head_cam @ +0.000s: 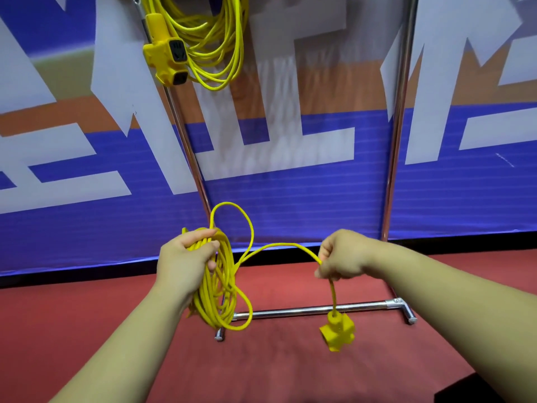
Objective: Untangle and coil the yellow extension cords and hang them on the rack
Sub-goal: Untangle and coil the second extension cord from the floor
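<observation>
Left hand (pixel 186 257): fingers curled round top of coiled yellow cord (pixel 216 301); loops hang down in front of chrome rack's (pixel 313 310) left foot. One loose loop arcs up, then runs right to right hand (pixel 340 257). Right hand: fingers folded tight on cord; motion blur, exact grip hard to tell. Socket block (pixel 337 334) dangles below it, near base bar. Second coil (pixel 215 39) with own socket block hangs far left on rack. Blue banner (pixel 290 213) behind; red floor (pixel 276 373).
</observation>
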Demonstrator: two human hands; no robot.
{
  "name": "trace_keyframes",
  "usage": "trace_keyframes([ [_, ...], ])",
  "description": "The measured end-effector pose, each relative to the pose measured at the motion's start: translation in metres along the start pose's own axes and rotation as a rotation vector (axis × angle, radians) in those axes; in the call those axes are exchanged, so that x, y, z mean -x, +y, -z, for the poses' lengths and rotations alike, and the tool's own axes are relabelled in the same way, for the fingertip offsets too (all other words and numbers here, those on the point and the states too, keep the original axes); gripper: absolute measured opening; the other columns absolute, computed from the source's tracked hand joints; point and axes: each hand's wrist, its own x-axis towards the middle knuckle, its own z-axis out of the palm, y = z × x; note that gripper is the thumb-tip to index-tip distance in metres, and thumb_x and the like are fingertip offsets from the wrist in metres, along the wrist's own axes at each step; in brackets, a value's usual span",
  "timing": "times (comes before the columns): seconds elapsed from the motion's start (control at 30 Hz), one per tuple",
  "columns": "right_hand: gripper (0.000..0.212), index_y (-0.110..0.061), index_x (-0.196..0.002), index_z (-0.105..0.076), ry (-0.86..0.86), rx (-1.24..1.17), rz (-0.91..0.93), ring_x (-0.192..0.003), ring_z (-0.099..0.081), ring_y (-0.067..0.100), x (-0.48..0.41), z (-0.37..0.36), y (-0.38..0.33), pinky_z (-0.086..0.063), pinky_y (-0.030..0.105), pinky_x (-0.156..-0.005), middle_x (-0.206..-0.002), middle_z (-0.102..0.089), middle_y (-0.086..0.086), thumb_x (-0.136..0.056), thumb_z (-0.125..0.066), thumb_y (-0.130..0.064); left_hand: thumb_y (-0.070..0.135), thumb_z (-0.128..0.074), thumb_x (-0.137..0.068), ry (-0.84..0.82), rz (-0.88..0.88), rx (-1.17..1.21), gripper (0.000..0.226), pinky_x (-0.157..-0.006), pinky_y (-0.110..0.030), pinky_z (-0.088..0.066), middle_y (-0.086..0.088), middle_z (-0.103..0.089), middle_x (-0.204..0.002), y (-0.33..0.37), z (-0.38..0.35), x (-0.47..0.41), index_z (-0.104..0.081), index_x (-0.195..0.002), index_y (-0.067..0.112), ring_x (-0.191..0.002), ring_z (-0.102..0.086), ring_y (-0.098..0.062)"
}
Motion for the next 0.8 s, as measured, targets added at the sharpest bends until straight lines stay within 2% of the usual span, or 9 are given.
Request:
trace_keyframes([
  [0.13, 0.020, -0.011, -0.069, -0.065, -0.057, -0.092, -0.042, -0.062, -0.060, 0.019, -0.005, -0.019, 0.008, -0.044, 0.023, -0.052, -0.067, -0.070, 0.012, -0.079, -0.081, -0.019, 0.006, -0.072, -0.089, -0.036, -0.033, 0.058, 0.021, -0.042, -0.026, -0.048, -0.011, -0.057, -0.054, 0.016, 0.004, 0.008, -0.077, -0.102, 0.023, -0.043, -0.051, -0.017],
  [0.23, 0.018, -0.008, -0.087, -0.069, 0.086, -0.135, -0.028, -0.058, -0.060, 0.019, -0.013, -0.020, 0.005, -0.042, 0.024, -0.052, -0.074, -0.075, 0.013, -0.081, -0.079, -0.021, 0.007, -0.072, -0.089, -0.066, -0.072, 0.067, 0.021, -0.042, -0.027, -0.048, -0.012, -0.057, -0.054, 0.023, 0.007, 0.012, -0.077, -0.102, 0.023, -0.043, -0.052, -0.017],
  [0.37, 0.036, -0.022, -0.104, -0.045, 0.249, -0.135, -0.029, -0.045, -0.059, 0.011, -0.017, -0.017, -0.001, -0.043, 0.026, -0.051, -0.066, -0.074, 0.005, -0.085, -0.075, -0.021, 0.006, -0.071, -0.089, -0.094, -0.125, 0.092, 0.021, -0.042, -0.025, -0.046, -0.007, -0.057, -0.052, 0.032, 0.010, 0.015, -0.076, -0.102, 0.021, -0.043, -0.051, -0.016],
  [0.47, 0.032, -0.020, -0.099, -0.036, 0.316, -0.203, -0.056, -0.041, -0.060, 0.009, -0.019, -0.019, -0.002, -0.044, 0.028, -0.051, -0.071, -0.074, 0.009, -0.088, -0.065, -0.010, 0.005, -0.071, -0.089, -0.123, -0.150, 0.118, 0.021, -0.043, -0.024, -0.046, -0.013, -0.054, -0.053, 0.039, 0.012, 0.019, -0.077, -0.099, 0.022, -0.043, -0.051, -0.017],
  [0.57, 0.025, -0.017, -0.088, -0.042, 0.300, -0.266, -0.070, -0.057, -0.072, 0.019, -0.023, -0.025, -0.001, -0.054, 0.042, -0.060, -0.067, -0.072, 0.013, -0.086, -0.062, -0.003, 0.005, -0.071, -0.089, -0.156, -0.184, 0.133, 0.021, -0.046, -0.025, -0.048, -0.016, -0.055, -0.058, 0.045, 0.013, 0.023, -0.078, -0.094, 0.023, -0.044, -0.051, -0.018],
  [0.63, 0.012, -0.012, -0.085, -0.054, 0.249, -0.181, -0.080, -0.069, -0.075, 0.026, -0.021, -0.025, -0.004, -0.060, 0.045, -0.069, -0.068, -0.073, 0.014, -0.084, -0.065, -0.008, 0.004, -0.071, -0.088, -0.170, -0.203, 0.140, 0.022, -0.046, -0.025, -0.048, -0.018, -0.056, -0.060, 0.048, 0.014, 0.025, -0.079, -0.090, 0.025, -0.043, -0.051, -0.018],
  [0.7, 0.014, -0.008, -0.085, -0.064, 0.177, 0.064, -0.086, -0.078, -0.073, 0.029, -0.015, -0.022, -0.010, -0.060, 0.045, -0.077, -0.079, -0.074, 0.013, -0.082, -0.070, -0.020, 0.004, -0.071, -0.088, -0.182, -0.212, 0.147, 0.024, -0.045, -0.024, -0.048, -0.019, -0.056, -0.062, 0.051, 0.015, 0.027, -0.079, -0.087, 0.026, -0.042, -0.051, -0.018],
  [0.77, 0.011, -0.017, -0.083, -0.066, 0.207, 0.308, -0.023, -0.086, -0.067, 0.026, -0.008, -0.021, -0.016, -0.058, 0.039, -0.077, -0.086, -0.072, 0.004, -0.083, -0.068, -0.028, 0.003, -0.071, -0.088, -0.200, -0.215, 0.145, 0.026, -0.045, -0.025, -0.048, -0.019, -0.056, -0.062, 0.052, 0.016, 0.028, -0.079, -0.086, 0.027, -0.042, -0.050, -0.018],
  [0.8, 0.008, -0.022, -0.082, -0.066, 0.264, 0.348, 0.050, -0.088, -0.065, 0.023, -0.005, -0.021, -0.020, -0.055, 0.036, -0.077, -0.087, -0.070, -0.001, -0.084, -0.067, -0.029, 0.003, -0.071, -0.088, -0.212, -0.217, 0.137, 0.026, -0.045, -0.025, -0.048, -0.019, -0.056, -0.062, 0.053, 0.016, 0.028, -0.079, -0.086, 0.027, -0.042, -0.050, -0.018],
])
